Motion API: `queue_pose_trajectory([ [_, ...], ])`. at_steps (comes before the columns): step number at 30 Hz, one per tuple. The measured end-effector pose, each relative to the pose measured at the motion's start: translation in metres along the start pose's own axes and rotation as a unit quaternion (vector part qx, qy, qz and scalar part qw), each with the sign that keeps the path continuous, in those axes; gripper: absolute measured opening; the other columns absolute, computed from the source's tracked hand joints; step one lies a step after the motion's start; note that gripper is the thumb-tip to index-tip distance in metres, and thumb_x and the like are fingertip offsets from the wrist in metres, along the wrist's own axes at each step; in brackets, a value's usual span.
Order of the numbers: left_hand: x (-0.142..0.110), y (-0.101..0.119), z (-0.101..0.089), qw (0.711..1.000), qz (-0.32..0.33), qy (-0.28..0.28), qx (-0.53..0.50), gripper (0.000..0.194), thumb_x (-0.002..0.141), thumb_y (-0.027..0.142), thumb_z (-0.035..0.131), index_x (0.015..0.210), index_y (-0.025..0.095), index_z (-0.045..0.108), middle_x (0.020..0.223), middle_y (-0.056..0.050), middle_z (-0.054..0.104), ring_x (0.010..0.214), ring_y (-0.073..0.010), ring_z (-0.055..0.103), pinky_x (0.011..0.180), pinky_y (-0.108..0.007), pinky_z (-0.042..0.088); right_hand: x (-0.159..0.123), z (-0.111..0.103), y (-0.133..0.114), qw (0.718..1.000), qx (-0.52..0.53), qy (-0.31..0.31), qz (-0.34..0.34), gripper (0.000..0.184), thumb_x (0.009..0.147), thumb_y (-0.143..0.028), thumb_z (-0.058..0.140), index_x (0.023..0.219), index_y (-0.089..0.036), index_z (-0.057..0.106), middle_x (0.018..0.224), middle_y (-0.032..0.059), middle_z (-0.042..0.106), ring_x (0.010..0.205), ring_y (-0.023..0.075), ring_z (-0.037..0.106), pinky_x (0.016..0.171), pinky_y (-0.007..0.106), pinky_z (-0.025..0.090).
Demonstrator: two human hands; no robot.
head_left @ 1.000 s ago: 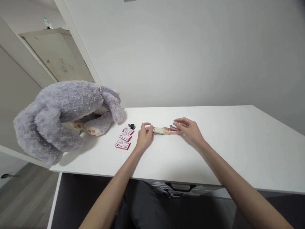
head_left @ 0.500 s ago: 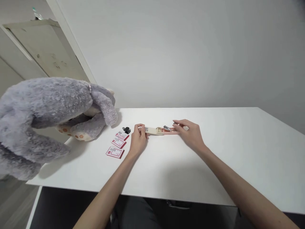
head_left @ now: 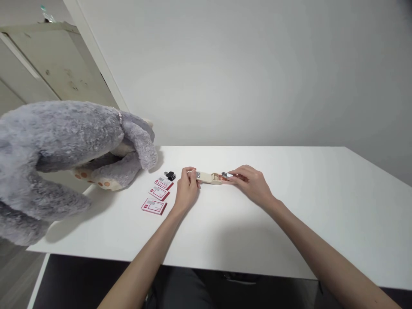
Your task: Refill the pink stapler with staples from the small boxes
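Note:
A cream and pink stapler (head_left: 207, 177) lies opened out flat on the table, its cream half to the left and its pink half to the right. My left hand (head_left: 187, 187) is closed around the cream end, beside a small metal plate. My right hand (head_left: 252, 183) is closed over the pink half, fingertips at a silver metal part (head_left: 226, 175) that sticks up there. The fingers hide most of the pink half. Left of my left hand are several red-and-white small boxes (head_left: 154, 206) in a slanting row, with a small black object (head_left: 170, 176) behind them.
A large grey plush toy (head_left: 80, 133) leans over the left end of the white table (head_left: 257, 240). A pale wall (head_left: 225, 73) rises behind the table. A beige cabinet (head_left: 61, 64) stands at the far left.
My right hand has moved left along the pink half, to the silver metal part, and covers more of the stapler. My left hand keeps its hold. The view has shifted slightly.

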State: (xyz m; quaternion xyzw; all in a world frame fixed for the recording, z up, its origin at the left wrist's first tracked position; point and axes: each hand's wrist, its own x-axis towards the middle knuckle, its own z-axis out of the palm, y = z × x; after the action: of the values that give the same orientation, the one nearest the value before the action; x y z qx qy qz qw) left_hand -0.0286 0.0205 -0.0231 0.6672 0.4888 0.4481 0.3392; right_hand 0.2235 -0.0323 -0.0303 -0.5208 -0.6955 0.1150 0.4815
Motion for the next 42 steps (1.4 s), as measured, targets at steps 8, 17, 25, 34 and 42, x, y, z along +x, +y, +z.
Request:
queue_pose_trajectory([
  [8, -0.001, 0.003, 0.000, 1.000, -0.001, 0.005, 0.001, 0.026, 0.109, 0.045, 0.043, 0.116, 0.022, 0.054, 0.074, 0.001, 0.067, 0.071, -0.0186, 0.066, 0.072, -0.031, 0.046, -0.001, 0.000, -0.001, 1.000, 0.007, -0.008, -0.004, 0.027, 0.102, -0.053, 0.066, 0.103, -0.032, 0.083, 0.100, 0.0076, 0.076, 0.090, 0.0271, 0.070, 0.075, 0.044, 0.056],
  [17, 0.000, 0.001, 0.001, 1.000, -0.008, 0.009, 0.000, 0.026, 0.108, 0.045, 0.042, 0.115, 0.022, 0.054, 0.073, 0.001, 0.066, 0.070, -0.0186, 0.066, 0.071, -0.031, 0.046, -0.001, 0.001, 0.000, 0.999, 0.011, -0.018, -0.029, 0.022, 0.101, -0.049, 0.069, 0.101, -0.032, 0.084, 0.107, 0.0065, 0.080, 0.100, 0.0288, 0.073, 0.084, 0.047, 0.060],
  [25, -0.001, 0.000, 0.001, 1.000, 0.002, -0.006, 0.007, 0.029, 0.108, 0.048, 0.042, 0.116, 0.023, 0.054, 0.071, 0.002, 0.066, 0.071, -0.0192, 0.066, 0.071, -0.031, 0.046, -0.001, 0.002, -0.003, 0.999, 0.008, -0.016, -0.030, 0.017, 0.098, -0.046, 0.075, 0.100, -0.033, 0.085, 0.108, 0.0054, 0.083, 0.101, 0.0295, 0.074, 0.087, 0.049, 0.061],
  [34, -0.001, -0.002, 0.001, 1.000, -0.005, -0.015, 0.004, 0.029, 0.108, 0.049, 0.042, 0.115, 0.023, 0.053, 0.070, 0.003, 0.065, 0.072, -0.0189, 0.067, 0.072, -0.031, 0.045, -0.002, 0.008, -0.007, 0.999, 0.050, -0.004, 0.012, 0.020, 0.094, -0.051, 0.077, 0.096, -0.032, 0.085, 0.102, 0.0054, 0.083, 0.100, 0.0300, 0.073, 0.083, 0.048, 0.062],
  [42, 0.008, -0.017, 0.002, 0.997, -0.029, 0.026, -0.072, 0.028, 0.107, 0.049, 0.044, 0.114, 0.022, 0.049, 0.067, 0.005, 0.063, 0.067, -0.0165, 0.065, 0.072, -0.030, 0.049, 0.006, 0.002, 0.000, 0.979, 0.143, 0.035, 0.141, 0.060, 0.080, -0.055, 0.088, 0.131, -0.028, 0.072, 0.132, 0.0113, 0.074, 0.113, 0.0300, 0.073, 0.102, 0.052, 0.058],
])
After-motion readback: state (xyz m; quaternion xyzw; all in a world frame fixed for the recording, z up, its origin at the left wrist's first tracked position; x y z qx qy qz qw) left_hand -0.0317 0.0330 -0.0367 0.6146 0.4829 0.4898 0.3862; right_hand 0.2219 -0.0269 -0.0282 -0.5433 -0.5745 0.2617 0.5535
